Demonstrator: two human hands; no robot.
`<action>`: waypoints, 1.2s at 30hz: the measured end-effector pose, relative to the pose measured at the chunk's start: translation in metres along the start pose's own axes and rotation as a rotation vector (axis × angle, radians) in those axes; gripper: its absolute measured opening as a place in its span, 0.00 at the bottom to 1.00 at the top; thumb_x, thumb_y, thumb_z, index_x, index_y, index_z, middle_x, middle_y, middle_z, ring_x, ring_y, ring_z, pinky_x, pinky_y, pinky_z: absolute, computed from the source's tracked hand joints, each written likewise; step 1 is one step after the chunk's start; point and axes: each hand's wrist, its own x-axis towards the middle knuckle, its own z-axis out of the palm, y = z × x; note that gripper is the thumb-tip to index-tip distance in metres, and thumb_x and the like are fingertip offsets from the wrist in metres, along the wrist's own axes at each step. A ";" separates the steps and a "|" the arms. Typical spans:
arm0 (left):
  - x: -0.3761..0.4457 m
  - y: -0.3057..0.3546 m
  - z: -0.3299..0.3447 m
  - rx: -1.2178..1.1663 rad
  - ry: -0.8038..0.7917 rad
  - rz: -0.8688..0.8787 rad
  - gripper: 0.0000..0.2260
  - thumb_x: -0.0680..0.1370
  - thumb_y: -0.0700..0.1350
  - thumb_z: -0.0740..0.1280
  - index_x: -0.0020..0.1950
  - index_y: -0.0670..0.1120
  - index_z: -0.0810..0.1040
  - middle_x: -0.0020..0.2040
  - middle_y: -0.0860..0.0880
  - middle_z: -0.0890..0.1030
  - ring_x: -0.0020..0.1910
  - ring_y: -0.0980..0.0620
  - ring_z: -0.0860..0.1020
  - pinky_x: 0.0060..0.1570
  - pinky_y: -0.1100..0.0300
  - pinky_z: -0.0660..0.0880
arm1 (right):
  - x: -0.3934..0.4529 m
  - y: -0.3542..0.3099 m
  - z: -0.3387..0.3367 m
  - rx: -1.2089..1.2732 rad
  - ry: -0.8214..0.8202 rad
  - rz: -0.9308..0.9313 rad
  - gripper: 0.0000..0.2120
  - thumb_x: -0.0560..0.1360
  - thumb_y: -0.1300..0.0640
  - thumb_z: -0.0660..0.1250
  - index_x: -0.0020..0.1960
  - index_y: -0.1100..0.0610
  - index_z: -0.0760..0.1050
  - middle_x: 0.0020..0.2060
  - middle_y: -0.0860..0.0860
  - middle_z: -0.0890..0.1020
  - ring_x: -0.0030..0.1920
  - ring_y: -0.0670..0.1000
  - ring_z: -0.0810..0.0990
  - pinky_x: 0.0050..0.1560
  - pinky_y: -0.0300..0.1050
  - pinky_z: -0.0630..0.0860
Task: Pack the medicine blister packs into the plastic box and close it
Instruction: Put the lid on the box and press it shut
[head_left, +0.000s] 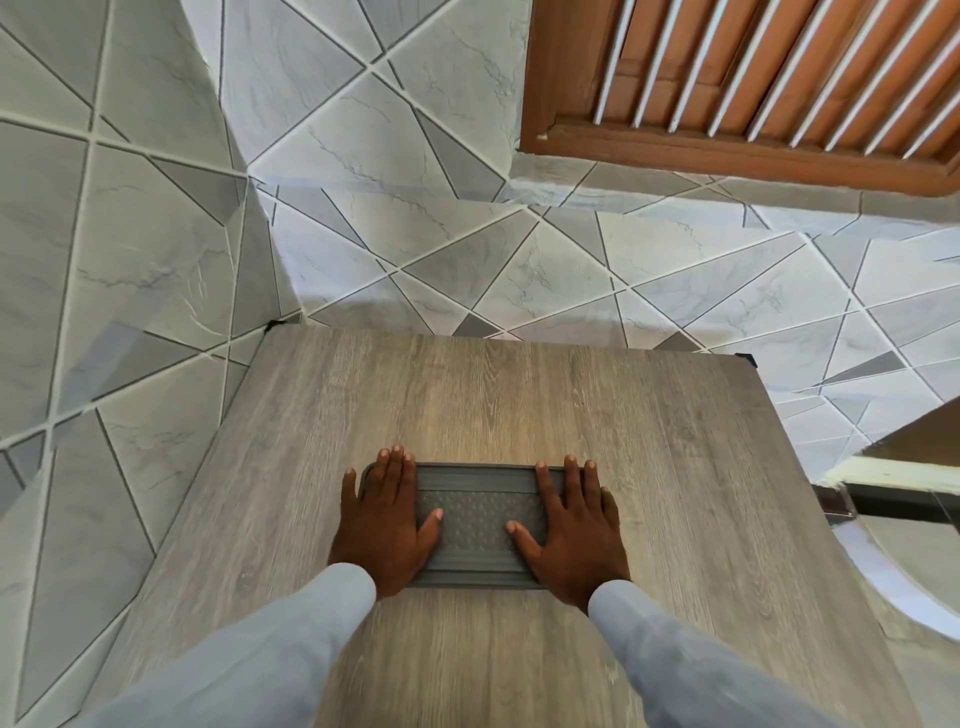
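Pressing flat with straight fingers, the left hand and right hand rest on opposite ends of the grey plastic box mid-table, likely seating its lid evenly.

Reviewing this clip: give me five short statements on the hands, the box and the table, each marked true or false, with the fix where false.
1. Both hands lie flat on the lid of the plastic box. True.
2. The left hand pinches a blister pack. False: its fingers are straight on the lid, and no blister pack is in view.
3. The box sits on a wood-grain table. True.
4. The right hand hangs off the table edge. False: it rests on the right end of the lid.
5. The lid is bright red. False: it is grey, with a dotted centre panel.
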 end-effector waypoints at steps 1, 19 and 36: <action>-0.001 0.012 -0.001 -0.005 0.000 0.022 0.35 0.77 0.63 0.46 0.77 0.43 0.50 0.79 0.44 0.52 0.78 0.46 0.49 0.74 0.42 0.41 | -0.001 0.001 0.001 -0.010 -0.004 -0.008 0.41 0.72 0.28 0.43 0.78 0.47 0.41 0.79 0.57 0.45 0.78 0.59 0.39 0.77 0.59 0.46; 0.002 0.065 0.015 0.069 -0.033 0.260 0.33 0.74 0.62 0.57 0.73 0.44 0.65 0.74 0.46 0.68 0.73 0.48 0.65 0.68 0.41 0.50 | 0.001 -0.004 0.005 -0.013 0.023 0.064 0.36 0.74 0.34 0.49 0.78 0.49 0.50 0.78 0.57 0.54 0.78 0.60 0.48 0.75 0.58 0.51; -0.061 0.020 -0.003 0.152 -0.032 0.026 0.29 0.80 0.54 0.38 0.64 0.45 0.73 0.68 0.46 0.74 0.66 0.46 0.71 0.67 0.42 0.57 | -0.026 -0.004 0.003 -0.078 -0.044 -0.188 0.38 0.71 0.30 0.55 0.71 0.55 0.66 0.73 0.57 0.68 0.77 0.58 0.49 0.71 0.55 0.44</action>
